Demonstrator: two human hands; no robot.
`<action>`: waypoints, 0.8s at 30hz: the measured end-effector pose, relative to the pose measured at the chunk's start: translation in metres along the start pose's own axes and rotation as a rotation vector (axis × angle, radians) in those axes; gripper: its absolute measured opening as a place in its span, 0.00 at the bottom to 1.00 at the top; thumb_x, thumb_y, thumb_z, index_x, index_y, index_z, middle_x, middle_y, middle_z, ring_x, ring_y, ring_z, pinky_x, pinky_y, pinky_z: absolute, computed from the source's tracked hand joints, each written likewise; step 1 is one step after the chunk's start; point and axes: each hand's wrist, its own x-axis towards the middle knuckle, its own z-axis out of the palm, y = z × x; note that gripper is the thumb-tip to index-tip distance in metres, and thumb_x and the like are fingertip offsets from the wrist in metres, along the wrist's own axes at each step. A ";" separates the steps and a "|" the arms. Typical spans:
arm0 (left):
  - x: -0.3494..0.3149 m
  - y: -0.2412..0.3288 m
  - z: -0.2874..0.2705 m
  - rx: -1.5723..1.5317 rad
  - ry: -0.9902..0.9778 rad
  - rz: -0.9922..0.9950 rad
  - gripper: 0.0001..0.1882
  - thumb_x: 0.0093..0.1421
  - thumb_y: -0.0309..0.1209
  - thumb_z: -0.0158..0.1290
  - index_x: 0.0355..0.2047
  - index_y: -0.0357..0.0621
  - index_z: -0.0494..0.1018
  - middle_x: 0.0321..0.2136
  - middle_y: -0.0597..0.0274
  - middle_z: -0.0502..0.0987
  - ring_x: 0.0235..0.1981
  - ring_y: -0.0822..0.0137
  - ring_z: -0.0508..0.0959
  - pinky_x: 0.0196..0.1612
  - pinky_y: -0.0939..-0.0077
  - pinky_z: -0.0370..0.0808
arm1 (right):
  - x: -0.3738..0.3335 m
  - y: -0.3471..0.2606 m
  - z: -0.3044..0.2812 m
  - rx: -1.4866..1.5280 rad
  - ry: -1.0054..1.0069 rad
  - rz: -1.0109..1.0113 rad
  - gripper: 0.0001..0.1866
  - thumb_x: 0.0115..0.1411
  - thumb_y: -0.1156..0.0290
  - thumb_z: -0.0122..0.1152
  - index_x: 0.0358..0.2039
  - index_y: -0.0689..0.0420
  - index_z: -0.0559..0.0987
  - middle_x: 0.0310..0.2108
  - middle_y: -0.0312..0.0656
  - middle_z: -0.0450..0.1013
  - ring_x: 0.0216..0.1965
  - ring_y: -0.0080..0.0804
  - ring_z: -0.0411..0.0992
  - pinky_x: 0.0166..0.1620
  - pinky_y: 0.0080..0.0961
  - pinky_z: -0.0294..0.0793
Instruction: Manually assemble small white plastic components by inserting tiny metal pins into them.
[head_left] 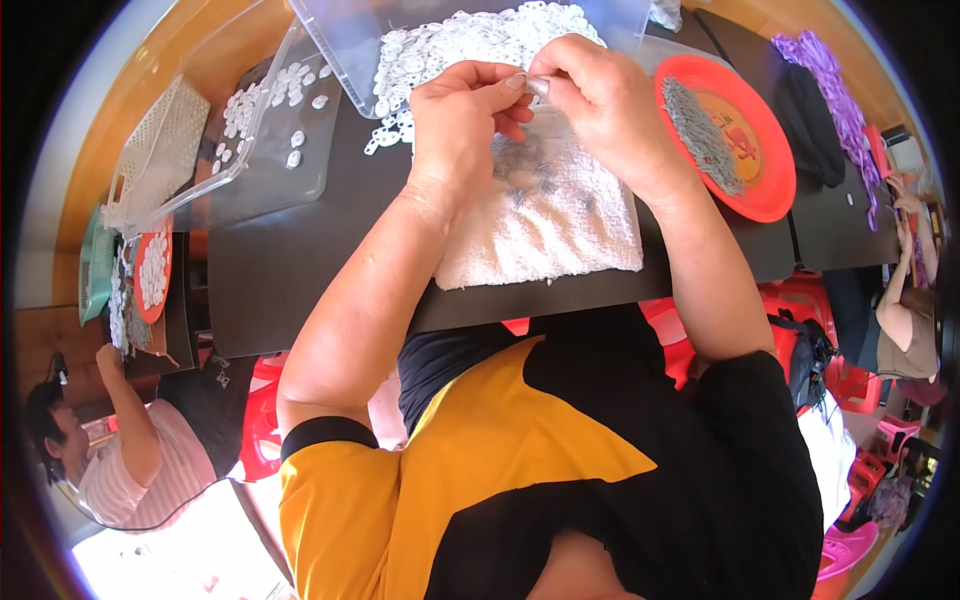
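Observation:
My left hand [458, 112] and my right hand [612, 108] meet above the far end of a white towel [545, 235], thumbs and forefingers pinched together. Whatever small piece sits between the fingertips is too hidden to name. Just beyond the hands lies a heap of small white plastic pieces [440, 62] in a clear plastic bin, some spilling out beside my left wrist. A few tiny dark grey bits [540, 180] rest on the towel. To the right of my right hand, a red round plate [778, 185] holds a pile of thin grey pieces [700, 135].
On the left, a clear tray [290, 180] carries scattered white pieces, with a white perforated basket [165, 150] beyond. Purple strips [825, 85] and a black cloth [810, 125] lie far right. Other people sit at tables on both sides: one left [150, 450], one right [905, 330].

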 end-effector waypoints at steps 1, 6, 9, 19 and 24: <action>-0.002 0.000 0.001 0.002 -0.002 -0.001 0.05 0.58 0.21 0.54 0.33 0.30 0.74 0.26 0.56 0.77 0.24 0.68 0.76 0.26 0.77 0.73 | 0.000 0.001 0.001 0.080 0.026 0.057 0.03 0.54 0.76 0.56 0.30 0.57 0.76 0.29 0.41 0.76 0.32 0.42 0.74 0.35 0.39 0.70; -0.007 0.002 0.005 -0.063 0.013 -0.054 0.05 0.58 0.21 0.54 0.34 0.30 0.73 0.27 0.55 0.77 0.24 0.68 0.77 0.27 0.76 0.75 | 0.001 0.008 0.005 0.225 0.117 0.169 0.03 0.56 0.74 0.56 0.31 0.58 0.76 0.27 0.44 0.76 0.29 0.43 0.75 0.33 0.35 0.72; -0.006 0.002 0.003 -0.059 0.006 -0.052 0.07 0.61 0.22 0.53 0.37 0.28 0.73 0.30 0.51 0.77 0.28 0.64 0.78 0.30 0.75 0.76 | 0.000 0.004 0.010 0.344 0.112 0.268 0.04 0.57 0.74 0.57 0.31 0.60 0.76 0.24 0.45 0.76 0.26 0.39 0.76 0.32 0.32 0.73; -0.006 0.004 0.003 -0.107 0.015 -0.011 0.05 0.59 0.20 0.53 0.35 0.31 0.71 0.27 0.51 0.79 0.25 0.67 0.79 0.27 0.77 0.76 | 0.001 -0.014 0.010 0.615 0.079 0.464 0.04 0.62 0.77 0.54 0.32 0.64 0.73 0.23 0.39 0.73 0.23 0.23 0.73 0.27 0.21 0.73; -0.007 0.003 0.004 -0.067 0.011 0.015 0.04 0.60 0.21 0.52 0.35 0.31 0.71 0.26 0.51 0.79 0.25 0.67 0.79 0.27 0.77 0.75 | -0.001 -0.014 0.011 0.573 0.067 0.436 0.03 0.61 0.77 0.54 0.32 0.64 0.73 0.23 0.39 0.73 0.23 0.23 0.72 0.27 0.22 0.73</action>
